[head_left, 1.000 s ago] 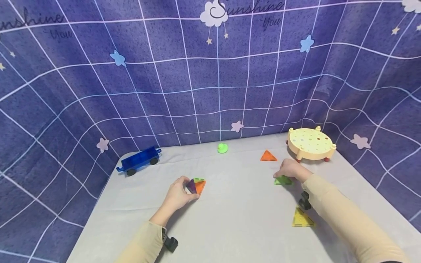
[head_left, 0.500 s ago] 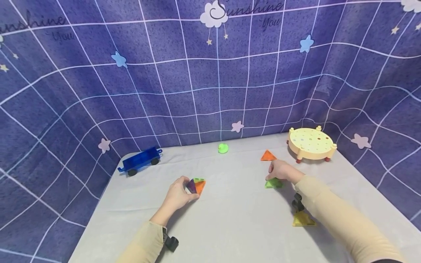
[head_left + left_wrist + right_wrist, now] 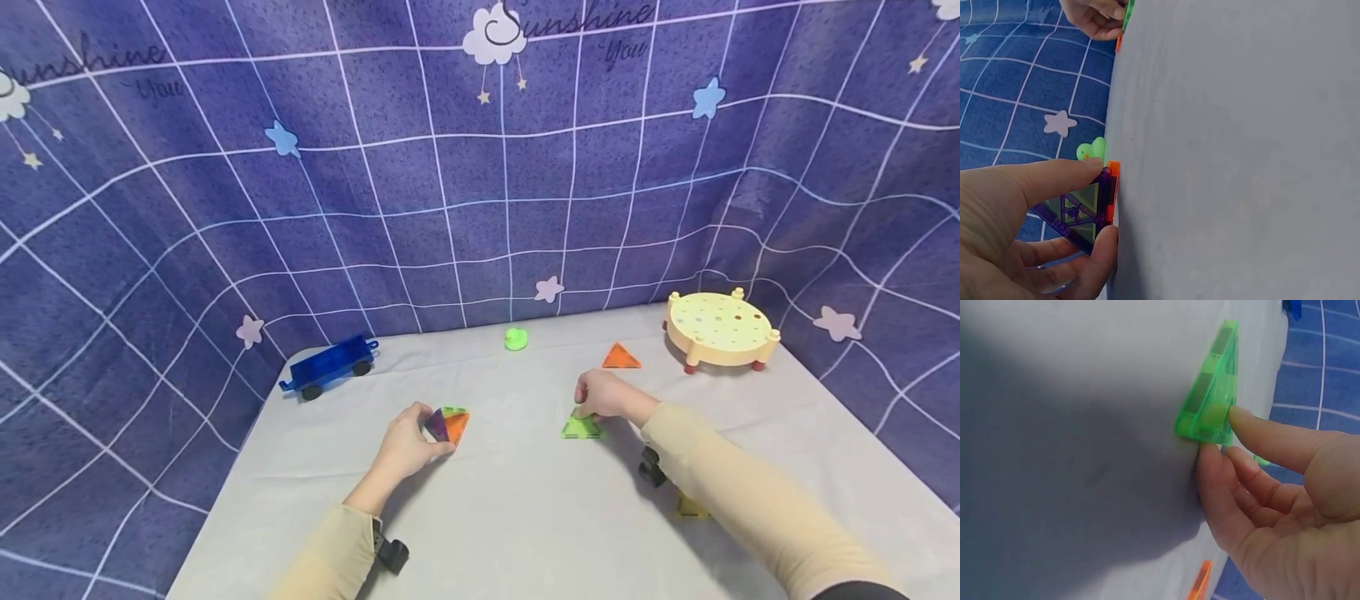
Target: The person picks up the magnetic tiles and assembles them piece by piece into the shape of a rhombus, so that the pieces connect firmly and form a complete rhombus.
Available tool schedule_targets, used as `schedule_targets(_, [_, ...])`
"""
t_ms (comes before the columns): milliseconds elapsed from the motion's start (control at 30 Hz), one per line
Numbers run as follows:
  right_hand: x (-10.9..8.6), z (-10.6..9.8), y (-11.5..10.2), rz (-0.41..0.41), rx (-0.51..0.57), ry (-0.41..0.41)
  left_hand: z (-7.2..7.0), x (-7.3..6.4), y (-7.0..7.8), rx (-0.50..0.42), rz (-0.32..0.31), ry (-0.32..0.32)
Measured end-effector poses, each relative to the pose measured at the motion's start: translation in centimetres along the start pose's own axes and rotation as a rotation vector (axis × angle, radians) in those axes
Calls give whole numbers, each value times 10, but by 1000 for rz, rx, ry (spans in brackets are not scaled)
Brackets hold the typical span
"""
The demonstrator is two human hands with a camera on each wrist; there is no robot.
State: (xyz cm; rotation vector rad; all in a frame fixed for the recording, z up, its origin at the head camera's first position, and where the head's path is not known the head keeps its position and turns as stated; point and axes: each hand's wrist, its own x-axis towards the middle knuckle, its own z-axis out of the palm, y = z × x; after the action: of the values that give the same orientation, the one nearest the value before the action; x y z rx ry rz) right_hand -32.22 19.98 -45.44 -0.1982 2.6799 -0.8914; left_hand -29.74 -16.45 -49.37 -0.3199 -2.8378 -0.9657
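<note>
My left hand (image 3: 405, 446) grips a small standing cluster of magnetic triangle tiles (image 3: 456, 427), with purple, orange and green sides, on the table. Seen from the left wrist, the thumb and fingers hold its purple side (image 3: 1072, 212) at opposite edges. To the right, my right hand (image 3: 606, 393) pinches a translucent green triangle magnetic tile (image 3: 581, 427) at one corner. In the right wrist view this green tile (image 3: 1217, 394) is tilted, with the thumb on one face and fingers beneath. A loose orange triangle tile (image 3: 622, 357) lies behind the right hand. The right sleeve partly hides a yellow tile (image 3: 692, 508).
At the back left stands a blue toy wagon (image 3: 330, 365) with black wheels. A green toy duck (image 3: 516, 340) sits at the back middle. Back right is a cream round toy stand (image 3: 720, 325) with holes and short legs. A blue curtain borders the white table (image 3: 480, 533).
My right hand has carried the green tile leftward across the table, closer to the tile cluster. The sleeve now covers more of the yellow tile. My left hand keeps its hold in place.
</note>
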Motion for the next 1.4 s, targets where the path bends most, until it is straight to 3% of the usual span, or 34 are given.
schedule_targets(300, [0, 5, -8, -10, 34, 8, 3, 0, 6, 19, 8, 0])
schedule_targets(500, [-2, 6, -7, -2, 53, 8, 0, -11, 8, 58, -38, -2])
schedule_targets(667, [-3, 5, -7, 5, 48, 13, -6, -26, 13, 142, -14, -107])
schedule_targets(867, [-5, 2, -2, -14, 24, 3, 1, -36, 45, 97, 160, -272])
schedule_targets(1033, [-14, -5, 8, -22, -30, -25, 22, -24, 75, 79, 304, -347])
schedule_targets(1267, [-46, -19, 30, -91, -130, -46, 57, 13, 96, 41, 265, -351])
schedule_targets(1400, [-71, -30, 41, -82, -146, -90, 77, 31, 104, -1, 281, -335])
